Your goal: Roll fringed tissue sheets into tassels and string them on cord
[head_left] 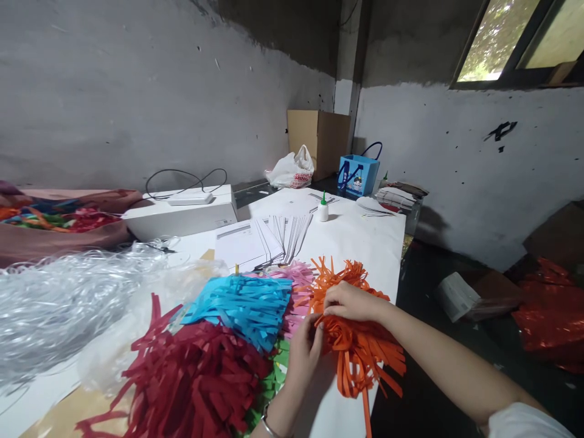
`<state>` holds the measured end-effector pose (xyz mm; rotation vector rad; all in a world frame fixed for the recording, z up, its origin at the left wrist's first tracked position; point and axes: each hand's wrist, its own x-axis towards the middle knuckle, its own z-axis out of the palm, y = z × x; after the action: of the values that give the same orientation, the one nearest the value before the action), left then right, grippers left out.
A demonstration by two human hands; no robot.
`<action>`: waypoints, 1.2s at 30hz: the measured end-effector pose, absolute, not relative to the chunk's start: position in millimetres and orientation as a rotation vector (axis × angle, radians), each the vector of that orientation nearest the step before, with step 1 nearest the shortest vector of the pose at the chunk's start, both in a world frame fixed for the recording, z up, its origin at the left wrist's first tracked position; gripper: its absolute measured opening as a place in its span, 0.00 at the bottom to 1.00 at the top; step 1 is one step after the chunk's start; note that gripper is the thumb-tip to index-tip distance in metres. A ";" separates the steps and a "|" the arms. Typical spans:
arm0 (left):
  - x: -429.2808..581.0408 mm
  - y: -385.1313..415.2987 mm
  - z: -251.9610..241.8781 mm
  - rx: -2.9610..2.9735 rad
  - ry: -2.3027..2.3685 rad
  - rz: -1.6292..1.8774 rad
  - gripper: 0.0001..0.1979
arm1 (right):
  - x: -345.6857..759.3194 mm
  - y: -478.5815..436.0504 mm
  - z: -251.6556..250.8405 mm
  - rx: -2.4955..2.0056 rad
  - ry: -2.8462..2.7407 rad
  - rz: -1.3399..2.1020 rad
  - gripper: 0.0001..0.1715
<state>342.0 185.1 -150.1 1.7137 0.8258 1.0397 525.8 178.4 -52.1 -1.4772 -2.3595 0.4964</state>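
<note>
A bundle of orange fringed paper strips (369, 347) lies at the table's right edge, some strips hanging past it. My right hand (350, 302) rests over the middle of the bundle with its fingers curled into the strips. At its left side, my left hand (305, 348) pinches the bundle's edge between thumb and fingers; the fingertips are partly hidden. Left of my hands lie a blue fringe bundle (239, 304), a dark red one (196, 377) and a pink one (296, 289). Some green fringe (274, 371) shows beneath.
Fanned white cards (246, 243) and a green-tipped glue bottle (323, 210) stand farther back on the white tabletop (360, 243). Clear stringy plastic (68, 304) covers the left side, before a white box (182, 216). A blue bag (358, 173) and cardboard box (314, 137) are in the corner.
</note>
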 end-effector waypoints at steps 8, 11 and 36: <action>343.2 185.2 -151.8 1.726 0.817 1.041 0.13 | 520.5 171.4 -47.2 -1.428 -2.515 0.329 0.09; 343.5 185.6 -152.5 1.728 0.810 1.037 0.13 | 519.5 169.4 -45.0 -1.408 -2.590 0.251 0.07; 343.3 184.3 -156.4 1.908 1.001 1.167 0.25 | 499.9 186.9 -48.4 -1.338 -2.825 -0.058 0.09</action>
<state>343.3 184.3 -156.4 1.9083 1.0008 1.1673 499.9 186.9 -48.4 -1.3383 -2.8248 -0.0576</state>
